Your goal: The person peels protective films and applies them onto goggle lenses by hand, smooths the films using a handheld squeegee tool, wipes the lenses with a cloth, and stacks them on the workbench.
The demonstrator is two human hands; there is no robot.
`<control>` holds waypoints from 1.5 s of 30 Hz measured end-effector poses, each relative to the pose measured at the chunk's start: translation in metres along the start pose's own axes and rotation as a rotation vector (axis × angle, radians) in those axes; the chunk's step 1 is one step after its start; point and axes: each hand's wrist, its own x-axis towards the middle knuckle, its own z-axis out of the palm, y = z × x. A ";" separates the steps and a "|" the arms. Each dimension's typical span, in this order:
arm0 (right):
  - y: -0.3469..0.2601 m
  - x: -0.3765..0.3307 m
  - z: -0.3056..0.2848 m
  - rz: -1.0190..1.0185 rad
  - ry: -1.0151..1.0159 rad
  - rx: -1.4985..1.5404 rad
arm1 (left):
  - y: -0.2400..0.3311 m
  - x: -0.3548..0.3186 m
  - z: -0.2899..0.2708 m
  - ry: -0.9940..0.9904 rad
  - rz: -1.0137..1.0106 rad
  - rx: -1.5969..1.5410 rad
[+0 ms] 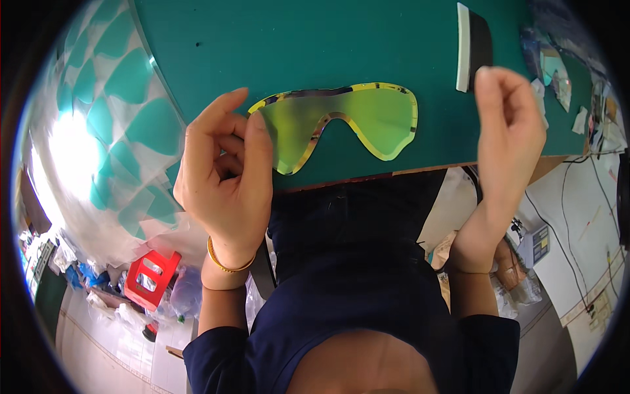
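Observation:
A one-piece goggle lens (384,118), yellow-green with a shiny mirrored border and a nose cut-out, lies near the front edge of the green table. At its left end is my left hand (226,157), the thumb over the lens edge and the other fingers curled around it. Off to the right, my right hand (510,125) is closed with thumb and forefinger pressed together. Its fingertips cover the lower end of a flat black tool with a white edge strip (464,46). Whether they grip that tool or something small cannot be made out.
Clear film sheets with teal lens-shaped patches (141,128) drape along the table's left side. Scraps of film (556,75) lie at the far right. Lower left stands a red plastic holder (152,279) among bags. A grey box-like device (535,246) and loose cables are lower right.

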 end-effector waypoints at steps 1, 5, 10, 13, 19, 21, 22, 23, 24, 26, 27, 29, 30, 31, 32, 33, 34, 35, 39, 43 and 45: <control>0.001 0.007 -0.004 -0.012 0.012 -0.001 | 0.002 0.001 0.001 0.006 -0.005 -0.047; 0.016 0.028 0.002 -0.162 0.077 -0.531 | 0.000 -0.002 -0.001 0.017 -0.039 -0.081; -0.001 0.030 0.000 0.036 -0.031 -0.237 | 0.000 -0.005 -0.002 0.002 -0.047 -0.077; -0.014 0.000 0.004 -0.041 -0.082 -0.030 | -0.003 -0.005 -0.003 0.015 -0.031 -0.066; -0.035 -0.066 0.043 -0.237 -0.141 -0.180 | -0.001 -0.002 0.001 0.026 -0.053 -0.094; -0.033 -0.060 0.042 -0.262 -0.075 -0.354 | -0.002 -0.001 -0.001 0.023 -0.039 -0.085; -0.031 -0.061 0.037 -0.213 -0.072 -0.351 | -0.002 -0.002 -0.002 0.029 -0.022 -0.081; -0.026 -0.058 0.032 -0.180 -0.059 -0.361 | -0.003 -0.001 -0.003 0.022 -0.020 -0.087; -0.017 -0.055 0.025 -0.147 -0.044 -0.370 | -0.004 -0.002 -0.001 0.024 -0.013 -0.097; -0.005 -0.052 0.015 -0.071 -0.002 -0.115 | -0.005 -0.005 -0.002 0.005 0.024 -0.008; -0.003 -0.054 0.010 -0.024 -0.010 0.043 | -0.001 -0.005 -0.004 -0.006 -0.022 -0.032; -0.009 -0.058 0.002 0.058 -0.078 0.221 | 0.001 -0.002 -0.005 -0.003 -0.041 -0.048; -0.013 -0.060 0.002 0.092 -0.139 0.242 | 0.000 -0.002 -0.005 -0.003 -0.057 -0.060; -0.002 -0.064 0.011 -0.007 -0.136 0.341 | -0.001 -0.002 -0.005 -0.009 -0.071 -0.082; 0.000 -0.064 0.018 -0.093 -0.102 0.359 | -0.001 -0.002 -0.005 -0.018 -0.068 -0.082; -0.011 -0.066 0.017 0.007 -0.146 0.286 | 0.000 -0.002 -0.005 -0.029 -0.087 -0.099; -0.021 -0.067 0.015 0.106 -0.190 0.214 | 0.000 -0.002 -0.005 -0.040 -0.107 -0.116; -0.017 -0.065 0.020 0.014 -0.175 0.075 | -0.002 -0.002 -0.005 -0.050 -0.105 -0.141; -0.022 -0.060 0.035 -0.112 -0.113 0.053 | 0.006 0.001 -0.005 -0.059 -0.134 -0.177; -0.022 -0.054 0.045 -0.051 -0.272 0.326 | 0.002 0.001 -0.005 -0.052 -0.134 -0.171; -0.018 -0.054 0.031 -0.015 -0.197 0.293 | 0.004 0.000 -0.005 -0.051 -0.142 -0.133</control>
